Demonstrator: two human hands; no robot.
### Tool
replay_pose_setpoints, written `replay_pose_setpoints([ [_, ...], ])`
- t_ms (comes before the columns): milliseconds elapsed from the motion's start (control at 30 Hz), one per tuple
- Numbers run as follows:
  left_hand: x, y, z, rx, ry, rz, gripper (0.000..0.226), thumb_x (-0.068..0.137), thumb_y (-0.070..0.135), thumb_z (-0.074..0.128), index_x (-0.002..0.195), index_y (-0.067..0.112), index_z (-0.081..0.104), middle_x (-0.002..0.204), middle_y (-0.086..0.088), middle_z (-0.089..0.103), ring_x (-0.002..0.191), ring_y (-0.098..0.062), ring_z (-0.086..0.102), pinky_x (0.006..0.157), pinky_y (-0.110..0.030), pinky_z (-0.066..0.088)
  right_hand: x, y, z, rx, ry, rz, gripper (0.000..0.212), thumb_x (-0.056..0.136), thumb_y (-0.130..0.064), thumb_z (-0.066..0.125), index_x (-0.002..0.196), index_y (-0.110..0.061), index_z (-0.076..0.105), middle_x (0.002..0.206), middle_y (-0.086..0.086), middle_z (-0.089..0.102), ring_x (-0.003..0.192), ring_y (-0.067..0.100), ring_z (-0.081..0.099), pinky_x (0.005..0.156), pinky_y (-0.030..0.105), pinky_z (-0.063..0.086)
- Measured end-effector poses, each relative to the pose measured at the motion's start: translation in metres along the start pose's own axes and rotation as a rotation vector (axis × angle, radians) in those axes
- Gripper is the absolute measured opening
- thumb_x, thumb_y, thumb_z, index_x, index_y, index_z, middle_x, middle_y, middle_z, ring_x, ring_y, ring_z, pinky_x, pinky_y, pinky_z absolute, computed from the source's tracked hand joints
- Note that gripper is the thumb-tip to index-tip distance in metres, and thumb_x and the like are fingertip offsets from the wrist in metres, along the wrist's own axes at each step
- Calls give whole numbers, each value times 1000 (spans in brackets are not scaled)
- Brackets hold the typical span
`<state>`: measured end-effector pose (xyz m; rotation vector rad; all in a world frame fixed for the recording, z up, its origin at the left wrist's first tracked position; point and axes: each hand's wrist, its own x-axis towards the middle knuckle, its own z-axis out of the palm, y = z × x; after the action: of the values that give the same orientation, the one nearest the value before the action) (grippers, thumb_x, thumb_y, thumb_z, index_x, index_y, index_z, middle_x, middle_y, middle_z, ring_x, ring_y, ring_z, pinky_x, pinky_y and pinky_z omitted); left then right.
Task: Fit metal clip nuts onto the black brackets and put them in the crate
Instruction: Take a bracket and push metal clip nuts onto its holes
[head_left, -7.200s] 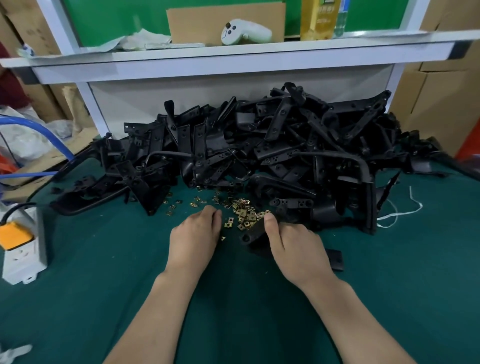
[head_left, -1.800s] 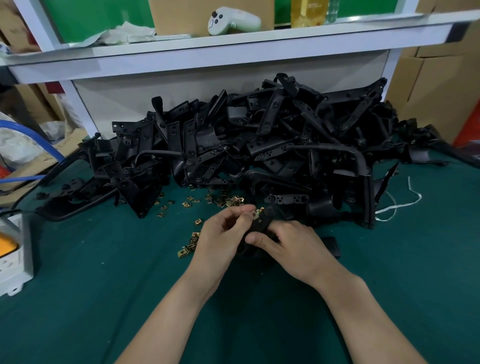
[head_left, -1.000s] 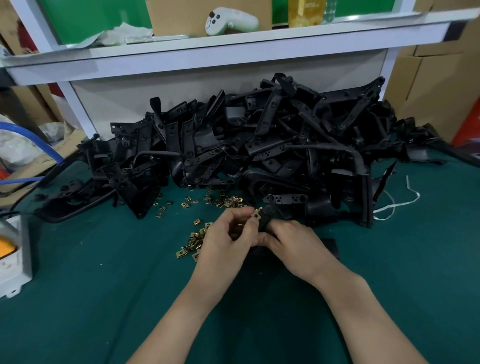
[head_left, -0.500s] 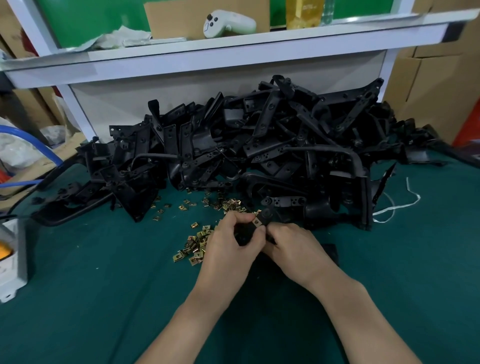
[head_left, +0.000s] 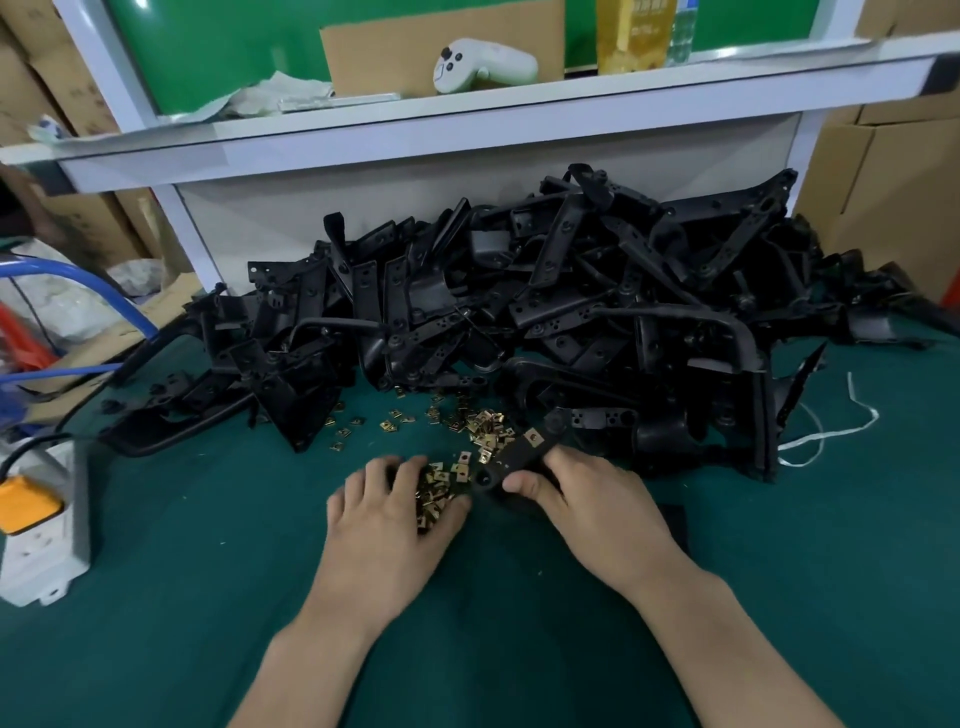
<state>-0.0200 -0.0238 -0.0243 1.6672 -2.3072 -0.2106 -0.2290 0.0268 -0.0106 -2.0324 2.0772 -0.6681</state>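
Note:
My right hand (head_left: 597, 514) grips a black bracket (head_left: 511, 457) by its near end, tilted up to the right. A brass clip nut (head_left: 531, 438) sits on the bracket's far end. My left hand (head_left: 384, 525) lies palm down, fingers spread, on the near side of a pile of loose brass clip nuts (head_left: 483, 426) on the green table; some nuts show between its thumb and forefinger. Behind both hands a big heap of black brackets (head_left: 545, 312) stretches across the table.
A white power strip with an orange plug (head_left: 41, 525) lies at the left edge. White string (head_left: 831, 431) trails at the right. A white shelf (head_left: 467, 124) carries a game controller (head_left: 483, 65). Cardboard boxes (head_left: 883, 171) stand right; a blue hose (head_left: 104, 291) curves at the left.
My left hand has left the bracket and dropped onto the pile of nuts to the left. My right hand still holds the bracket, which now shows a nut on its far end.

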Motion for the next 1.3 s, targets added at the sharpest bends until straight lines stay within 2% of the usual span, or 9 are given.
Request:
replay_pose_setpoints([
  [133,16,2,3,55,100,50,50,96,62,43,135,34,56,119,9,49,116,-17,44,100,-33,33,11,1,4,-84,-2,-36,85,81,-80,2,116,-24,56,108,-9,66,96,13,64,80,36,53],
  [233,32,5,6,33,116,56,43,99,57,46,128,29,61,110,7,53,109,-17,49,95,-31,39,25,4,6,-101,6,-35,85,81,-80,2,115,-24,56,109,-9,65,97,12,64,80,34,52],
  [500,39,6,5,-22,157,61,41,97,59,48,114,24,59,105,10,63,94,-16,61,79,-29,45,33,6,9,-107,-2,-38,83,81,-81,5,116,-28,58,111,-14,65,101,9,63,81,34,52],
  [733,37,8,1,-81,175,81,25,101,49,48,96,25,52,87,12,59,71,-15,56,65,-32,45,31,4,5,-75,-26,-31,77,83,-80,10,120,-32,57,115,-16,64,107,6,60,85,34,51],
  [900,36,8,1,-189,234,144,20,102,45,45,96,27,52,80,12,60,66,-12,56,62,-36,50,31,4,5,-57,-28,-23,79,83,-81,10,120,-30,58,115,-15,65,106,8,61,85,34,51],
  [967,35,9,2,-253,263,192,16,102,42,46,98,28,53,81,12,60,68,-12,57,63,-38,51,31,5,5,-59,-32,-20,81,83,-82,9,120,-29,58,115,-14,65,104,9,62,84,35,51],
  [1100,36,7,4,-398,307,257,14,101,33,51,107,26,61,96,15,56,90,-13,56,76,-36,51,30,6,5,-19,-36,-34,75,85,-81,14,125,-34,56,118,-17,64,107,7,61,83,33,50],
  [1200,37,12,2,-556,326,198,16,103,29,54,112,31,67,103,16,54,103,-10,54,84,-20,45,30,6,4,-9,-46,-39,74,85,-81,14,125,-35,56,117,-17,64,106,6,60,84,33,50],
  [1300,39,19,-5,-825,332,102,23,102,22,58,105,42,71,102,12,62,101,-2,58,82,-8,41,30,6,3,21,-60,-36,73,84,-81,15,126,-37,56,119,-18,64,107,6,60,85,34,50],
])
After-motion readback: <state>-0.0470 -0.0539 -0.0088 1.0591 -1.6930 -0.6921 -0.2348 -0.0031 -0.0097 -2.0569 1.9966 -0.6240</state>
